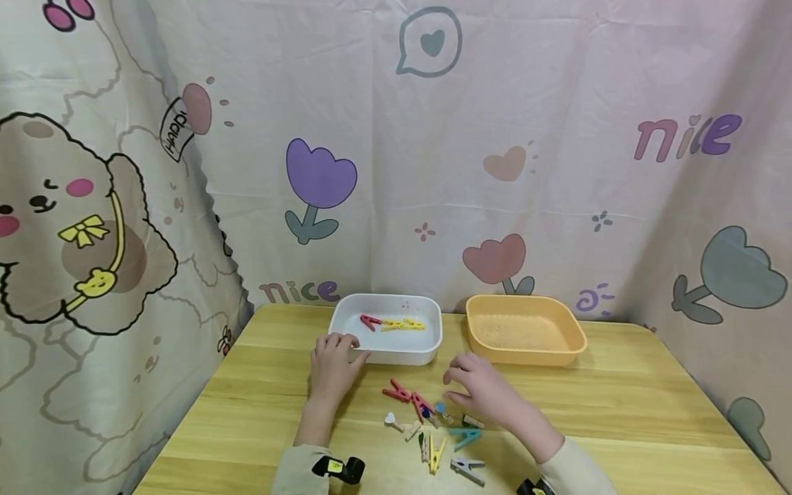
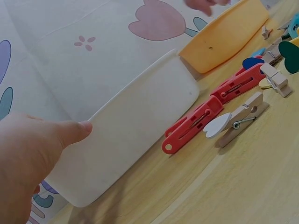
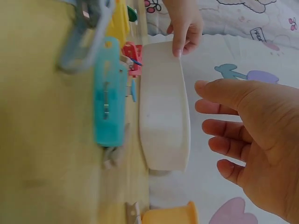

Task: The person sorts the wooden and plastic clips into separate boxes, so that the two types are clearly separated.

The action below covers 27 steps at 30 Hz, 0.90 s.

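head view: my left hand (image 1: 333,364) grips the white tray (image 1: 399,357) by its near-left rim, apparently to steady it; my right hand (image 1: 481,386) hovers, fingers apart, holding nothing; loose clothespins (image 1: 427,414) lie between my forearms, presumably for easy reach.

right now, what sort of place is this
Perhaps a small, curtained-off indoor work corner, though the room beyond is hidden: a wooden-looking table, scattered clothespins near a white tub, and a cartoon-print curtain behind.

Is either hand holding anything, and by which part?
The left hand grips the white bin by its near rim, toward the left end; the right hand holds nothing.
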Tool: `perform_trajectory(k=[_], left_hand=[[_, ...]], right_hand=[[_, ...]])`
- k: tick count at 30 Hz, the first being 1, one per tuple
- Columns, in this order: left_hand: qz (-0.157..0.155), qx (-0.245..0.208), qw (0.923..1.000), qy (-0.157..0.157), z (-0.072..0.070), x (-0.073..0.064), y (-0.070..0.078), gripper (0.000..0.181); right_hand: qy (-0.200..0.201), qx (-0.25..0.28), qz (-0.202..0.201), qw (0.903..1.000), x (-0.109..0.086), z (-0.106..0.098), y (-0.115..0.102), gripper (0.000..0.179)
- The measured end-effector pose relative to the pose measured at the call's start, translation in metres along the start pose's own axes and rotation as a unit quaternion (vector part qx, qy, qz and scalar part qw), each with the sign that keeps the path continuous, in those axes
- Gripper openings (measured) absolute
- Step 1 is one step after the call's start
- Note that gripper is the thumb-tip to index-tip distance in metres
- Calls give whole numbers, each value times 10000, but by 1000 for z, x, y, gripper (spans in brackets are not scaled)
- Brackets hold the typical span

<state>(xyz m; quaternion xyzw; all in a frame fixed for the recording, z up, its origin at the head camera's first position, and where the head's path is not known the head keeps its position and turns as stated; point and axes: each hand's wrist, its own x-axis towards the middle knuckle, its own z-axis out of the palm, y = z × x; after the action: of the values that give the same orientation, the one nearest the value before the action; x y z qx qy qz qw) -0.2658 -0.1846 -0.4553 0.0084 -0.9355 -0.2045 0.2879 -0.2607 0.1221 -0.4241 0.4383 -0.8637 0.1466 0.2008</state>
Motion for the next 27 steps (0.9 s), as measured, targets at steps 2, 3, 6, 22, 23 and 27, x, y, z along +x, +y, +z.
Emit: perform_trajectory(k=[2,3,6,22,23,27], left_hand=[[-8,-4,10000,-29,-1,0,1,31],[-11,-3,10000,-51,-1,0,2,31],[-18,-12,9999,-98,-2,0,2,32],[-118,-73,9996,-230,-2,0,1,31],[-124,-93,9996,-248,-2,0,1,31],[-121,-124,9995,-262,-2,0,0,32]], right_hand=[[-45,40,55,10000,-7,0,0,19],[-67,71,71,9999,-11,0,0,19],[-147,149,141,9997,-21,-1,-1,18],[-402,552,121,9976,-54,-1,0,23],[-431,532,134,9976,-54,-1,0,22],[-569,520,271,9967,-55,-2,-1,20]])
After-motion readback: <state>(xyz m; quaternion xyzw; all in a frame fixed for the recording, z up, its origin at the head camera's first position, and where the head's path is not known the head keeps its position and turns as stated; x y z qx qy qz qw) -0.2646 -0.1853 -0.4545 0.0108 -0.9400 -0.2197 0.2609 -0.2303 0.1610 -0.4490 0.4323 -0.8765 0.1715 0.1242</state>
